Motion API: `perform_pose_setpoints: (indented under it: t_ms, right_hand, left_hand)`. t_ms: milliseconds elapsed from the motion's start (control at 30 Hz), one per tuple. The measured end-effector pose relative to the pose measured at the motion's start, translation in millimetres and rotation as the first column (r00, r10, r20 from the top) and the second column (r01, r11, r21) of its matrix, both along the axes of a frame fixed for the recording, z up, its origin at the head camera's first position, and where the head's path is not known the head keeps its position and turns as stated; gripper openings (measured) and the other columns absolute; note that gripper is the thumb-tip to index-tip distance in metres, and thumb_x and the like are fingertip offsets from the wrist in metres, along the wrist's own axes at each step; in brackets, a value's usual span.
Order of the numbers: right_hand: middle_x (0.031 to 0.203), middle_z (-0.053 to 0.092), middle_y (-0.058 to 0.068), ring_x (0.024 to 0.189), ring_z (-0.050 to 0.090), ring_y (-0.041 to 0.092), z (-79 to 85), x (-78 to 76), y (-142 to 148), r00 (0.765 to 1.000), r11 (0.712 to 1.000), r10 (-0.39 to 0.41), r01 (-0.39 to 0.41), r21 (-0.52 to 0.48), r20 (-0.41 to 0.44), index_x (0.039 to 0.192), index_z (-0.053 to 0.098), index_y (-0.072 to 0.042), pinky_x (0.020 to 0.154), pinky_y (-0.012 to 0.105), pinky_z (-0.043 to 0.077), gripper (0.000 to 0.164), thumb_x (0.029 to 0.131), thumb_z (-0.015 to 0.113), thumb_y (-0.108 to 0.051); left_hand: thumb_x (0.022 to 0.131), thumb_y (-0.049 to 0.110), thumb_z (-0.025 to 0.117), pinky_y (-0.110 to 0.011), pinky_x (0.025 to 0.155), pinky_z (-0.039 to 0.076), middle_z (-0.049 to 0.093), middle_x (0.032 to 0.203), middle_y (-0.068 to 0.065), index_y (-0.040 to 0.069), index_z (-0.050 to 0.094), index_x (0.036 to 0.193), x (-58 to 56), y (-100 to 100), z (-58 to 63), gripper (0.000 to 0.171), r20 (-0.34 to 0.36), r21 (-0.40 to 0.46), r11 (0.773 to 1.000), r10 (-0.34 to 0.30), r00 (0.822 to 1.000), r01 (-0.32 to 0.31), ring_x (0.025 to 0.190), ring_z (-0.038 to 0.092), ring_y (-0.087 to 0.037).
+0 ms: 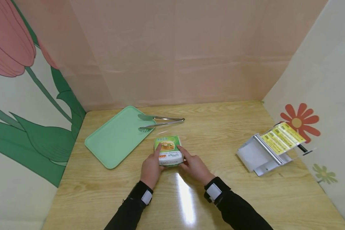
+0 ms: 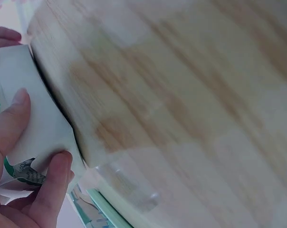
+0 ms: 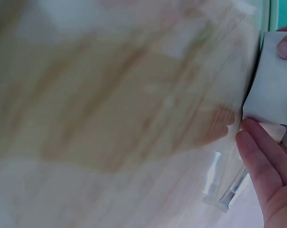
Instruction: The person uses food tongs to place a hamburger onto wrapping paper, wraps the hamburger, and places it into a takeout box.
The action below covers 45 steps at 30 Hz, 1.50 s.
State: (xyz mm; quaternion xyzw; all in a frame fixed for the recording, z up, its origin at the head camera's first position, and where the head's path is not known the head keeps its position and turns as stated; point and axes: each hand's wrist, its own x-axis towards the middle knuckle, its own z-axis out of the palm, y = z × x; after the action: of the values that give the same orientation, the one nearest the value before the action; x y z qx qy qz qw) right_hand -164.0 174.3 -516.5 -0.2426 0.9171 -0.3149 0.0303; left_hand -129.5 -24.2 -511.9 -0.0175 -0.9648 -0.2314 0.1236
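A small green and white burger box (image 1: 171, 156) with a burger picture on top sits on the table, between both hands. My left hand (image 1: 151, 168) grips its left side, the index finger reaching along the top edge. On the opposite side, my right hand (image 1: 197, 166) holds the box with its index finger at the upper corner and its thumb low by the near edge. The left wrist view shows a plain white side of the box (image 2: 41, 114) between the left thumb and fingers. Right fingers (image 3: 262, 161) lie along a corner in the right wrist view.
A light green tray (image 1: 115, 140) lies to the left behind the box. Metal tongs (image 1: 169, 118) rest with their tips over its right edge. At the right of the table stands a metal label dispenser (image 1: 251, 153) carrying a yellow printed label strip (image 1: 283, 137).
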Motion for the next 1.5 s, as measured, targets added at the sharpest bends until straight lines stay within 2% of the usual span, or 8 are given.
perform_pose_setpoints:
  t_ms: [133, 367, 600, 833, 933, 1033, 1167, 1500]
  right_hand:
    - [0.074, 0.07, 0.004, 0.072, 0.066, 0.006, 1.2, 0.4, -1.2, 0.999, 0.999, -0.015, 0.017, -0.05, 0.042, 0.148, 0.032, -0.023, 0.063, 0.018, 0.05, 0.08, 0.08, 0.074, -0.012]
    - [0.085, 0.072, 0.013, 0.081, 0.07, 0.015, -1.9, 2.0, 0.7, 1.0, 0.997, 0.016, -0.015, -0.072, 0.01, 0.146, 0.034, -0.019, 0.069, 0.021, 0.054, 0.081, 0.078, 0.076, -0.009]
    - [0.103, 0.068, 0.024, 0.088, 0.071, 0.024, -3.5, 4.5, 2.0, 0.999, 0.992, 0.042, -0.041, -0.124, 0.012, 0.144, 0.037, -0.015, 0.074, 0.025, 0.056, 0.077, 0.079, 0.074, -0.003]
    - [0.127, 0.059, 0.016, 0.093, 0.067, 0.022, -2.5, 1.9, 0.1, 1.0, 0.995, 0.019, -0.019, -0.102, 0.004, 0.143, 0.041, -0.016, 0.075, 0.025, 0.055, 0.077, 0.076, 0.076, -0.004]
    - [0.12, 0.064, 0.013, 0.09, 0.066, 0.018, -1.4, 1.1, 0.7, 0.999, 0.997, 0.023, -0.026, -0.068, -0.043, 0.142, 0.042, -0.016, 0.075, 0.027, 0.055, 0.076, 0.076, 0.077, -0.008]
    - [0.101, 0.07, 0.01, 0.082, 0.065, 0.013, -0.9, 1.0, 1.8, 0.995, 0.999, 0.041, -0.044, -0.033, -0.087, 0.143, 0.04, -0.016, 0.071, 0.026, 0.053, 0.077, 0.076, 0.078, -0.011]
    - [0.082, 0.07, 0.006, 0.072, 0.064, 0.009, -1.0, 1.2, 2.8, 0.993, 0.998, 0.06, -0.062, -0.016, -0.1, 0.143, 0.036, -0.015, 0.063, 0.021, 0.051, 0.077, 0.078, 0.077, -0.013]
    - [0.068, 0.06, -0.003, 0.056, 0.051, 0.002, 3.6, 3.9, -1.9, 0.986, 0.994, 0.084, -0.072, 0.086, -0.142, 0.142, 0.031, -0.006, 0.053, 0.018, 0.042, 0.072, 0.083, 0.072, -0.015]
  left_hand:
    - [0.058, 0.019, 0.089, -0.039, 0.067, 0.053, 0.07, 0.09, -0.016, 0.012, 0.033, 0.146, -0.4, 0.5, -0.4, 0.104, 0.008, 0.008, 1.0, -0.008, 1.0, 0.008, 0.076, 0.067, -0.028]
    - [0.056, 0.014, 0.09, -0.042, 0.069, 0.053, 0.068, 0.097, -0.018, 0.011, 0.038, 0.142, 0.0, 1.0, 0.4, 0.101, 0.028, 0.04, 0.999, -0.007, 1.0, 0.006, 0.081, 0.066, -0.03]
    - [0.055, 0.015, 0.091, -0.04, 0.061, 0.051, 0.066, 0.089, -0.017, 0.012, 0.041, 0.14, 0.9, -0.7, -1.4, 0.099, 0.035, 0.008, 1.0, -0.011, 0.999, 0.01, 0.071, 0.064, -0.028]
    - [0.054, 0.022, 0.092, -0.039, 0.058, 0.05, 0.066, 0.083, -0.015, 0.013, 0.04, 0.14, -0.3, -4.1, -1.9, 0.101, 0.037, -0.019, 1.0, -0.024, 0.999, 0.025, 0.066, 0.063, -0.028]
    - [0.055, 0.023, 0.091, -0.04, 0.061, 0.051, 0.067, 0.085, -0.016, 0.012, 0.039, 0.139, -1.8, -4.9, 0.2, 0.099, 0.04, -0.005, 0.999, -0.034, 0.999, 0.034, 0.07, 0.064, -0.029]
    - [0.056, 0.02, 0.091, -0.041, 0.064, 0.052, 0.067, 0.088, -0.017, 0.013, 0.039, 0.139, -2.7, -5.5, 2.0, 0.099, 0.053, 0.01, 0.999, -0.041, 0.998, 0.04, 0.074, 0.064, -0.03]
    - [0.056, 0.013, 0.09, -0.041, 0.068, 0.052, 0.068, 0.091, -0.018, 0.013, 0.036, 0.141, -3.5, -5.3, 3.4, 0.101, 0.059, 0.026, 0.998, -0.056, 0.997, 0.055, 0.077, 0.065, -0.03]
    - [0.055, 0.01, 0.088, -0.037, 0.054, 0.047, 0.066, 0.075, -0.013, 0.012, 0.034, 0.143, -2.1, -4.6, 1.1, 0.103, 0.024, 0.014, 0.998, -0.054, 0.998, 0.054, 0.06, 0.061, -0.025]
